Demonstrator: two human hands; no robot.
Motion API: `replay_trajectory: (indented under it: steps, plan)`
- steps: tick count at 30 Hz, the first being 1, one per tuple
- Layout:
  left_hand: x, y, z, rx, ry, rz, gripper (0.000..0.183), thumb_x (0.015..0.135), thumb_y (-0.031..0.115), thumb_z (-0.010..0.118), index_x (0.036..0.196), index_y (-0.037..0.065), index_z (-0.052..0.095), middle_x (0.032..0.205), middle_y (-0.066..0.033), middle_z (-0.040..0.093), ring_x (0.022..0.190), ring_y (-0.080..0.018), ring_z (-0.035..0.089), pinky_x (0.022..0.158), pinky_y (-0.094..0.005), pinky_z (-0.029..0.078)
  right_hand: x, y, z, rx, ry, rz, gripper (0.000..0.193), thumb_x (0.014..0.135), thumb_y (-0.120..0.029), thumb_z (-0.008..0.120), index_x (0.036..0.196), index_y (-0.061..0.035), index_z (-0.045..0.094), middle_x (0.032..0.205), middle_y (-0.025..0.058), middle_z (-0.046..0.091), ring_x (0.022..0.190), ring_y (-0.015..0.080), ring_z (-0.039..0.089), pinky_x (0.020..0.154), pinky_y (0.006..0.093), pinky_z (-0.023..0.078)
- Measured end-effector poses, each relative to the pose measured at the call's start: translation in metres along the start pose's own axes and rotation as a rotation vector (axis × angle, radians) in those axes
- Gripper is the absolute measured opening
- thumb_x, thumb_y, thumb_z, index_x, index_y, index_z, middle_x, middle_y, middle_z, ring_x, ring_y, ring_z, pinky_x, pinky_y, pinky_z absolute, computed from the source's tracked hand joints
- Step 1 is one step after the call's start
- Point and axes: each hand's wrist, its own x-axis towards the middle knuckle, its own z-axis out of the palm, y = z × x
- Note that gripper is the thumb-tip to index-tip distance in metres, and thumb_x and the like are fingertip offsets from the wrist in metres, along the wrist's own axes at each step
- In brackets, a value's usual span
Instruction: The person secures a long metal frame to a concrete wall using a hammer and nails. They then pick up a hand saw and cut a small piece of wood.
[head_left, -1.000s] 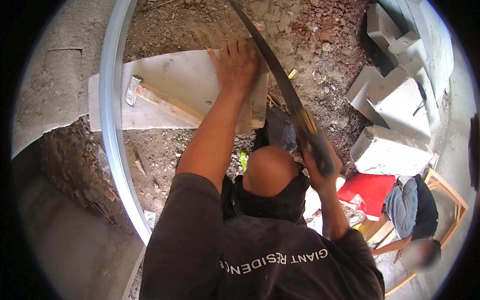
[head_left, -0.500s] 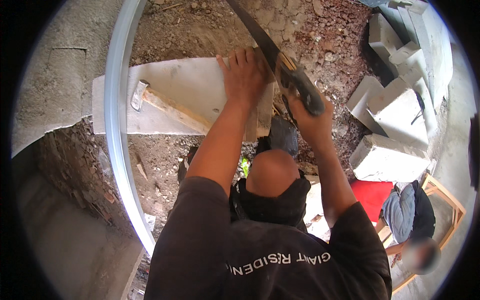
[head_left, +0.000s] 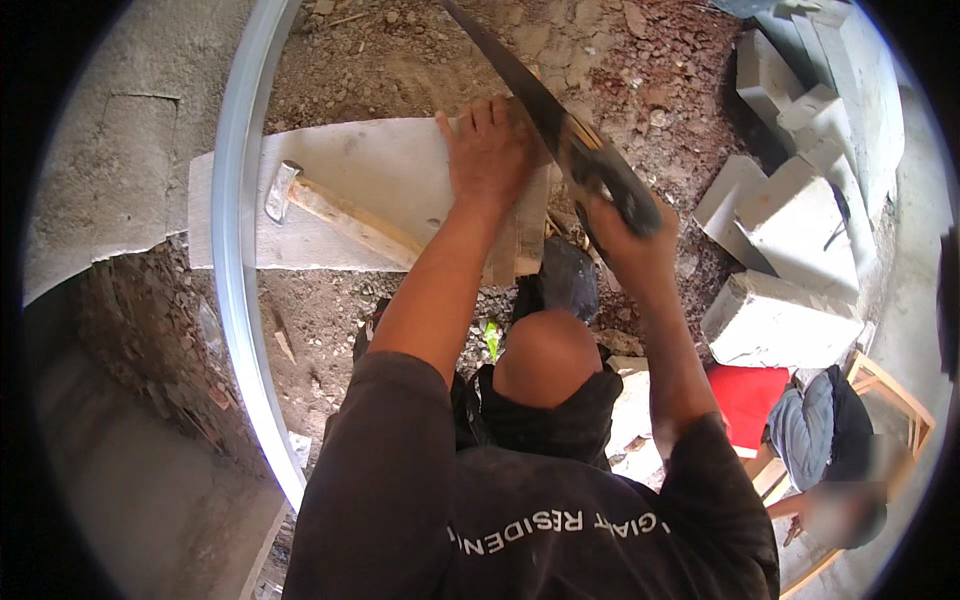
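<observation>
The left hand is spread flat on the slab; the right hand is wrapped tight round the saw handle.

The slab, laid on rubble ground, is pinned near its right end, seemingly to steady it beside the blade, which is angled across that end. One saw, one hammer resting on the slab, and several pale blocks to the right are seen; their exact number cannot be told.
</observation>
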Motion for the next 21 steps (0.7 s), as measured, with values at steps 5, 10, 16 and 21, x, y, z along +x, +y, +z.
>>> replay_trajectory:
  steps: [5,10,16,21]
  plan:
    - [0.001,0.001,-0.001,-0.003,0.000,-0.039,0.048,0.090,0.033,0.043,0.129,0.006,0.040,0.129,-0.0105,0.043,0.122,-0.0271,0.037,0.105,-0.0588,0.015,-0.084,0.030,-0.027,-0.215,0.061,-0.024,0.036,0.078,-0.010,0.064,0.114,-0.0041,0.057,0.092,0.0147,0.066,0.079,0.0191,0.066,0.068,0.0301,0.049]
    - [0.000,-0.005,-0.005,0.040,0.006,-0.014,0.048,0.090,0.032,0.043,0.129,0.006,0.040,0.128,-0.0113,0.043,0.122,-0.0286,0.037,0.105,-0.0587,0.016,-0.198,0.039,-0.094,-0.178,0.003,-0.067,0.043,0.076,0.001,0.056,0.118,0.0069,0.052,0.100,0.0191,0.065,0.085,0.0242,0.067,0.075,0.0306,0.051]
    - [0.005,-0.005,-0.001,0.090,-0.019,-0.014,0.046,0.091,0.032,0.041,0.129,0.006,0.040,0.128,-0.0127,0.044,0.120,-0.0296,0.040,0.104,-0.0581,0.018,-0.026,0.019,-0.009,0.119,0.033,0.059,0.031,0.078,-0.007,0.064,0.108,-0.0001,0.059,0.087,0.0081,0.063,0.075,0.0113,0.056,0.070,0.0259,0.046]
    - [0.004,-0.005,-0.004,0.043,-0.011,-0.005,0.046,0.091,0.033,0.042,0.130,0.008,0.041,0.128,-0.0106,0.045,0.120,-0.0282,0.041,0.103,-0.0582,0.018,-0.056,0.033,-0.005,0.157,0.016,0.041,0.032,0.079,-0.007,0.064,0.109,0.0004,0.058,0.086,0.0047,0.063,0.075,0.0094,0.055,0.070,0.0239,0.045]
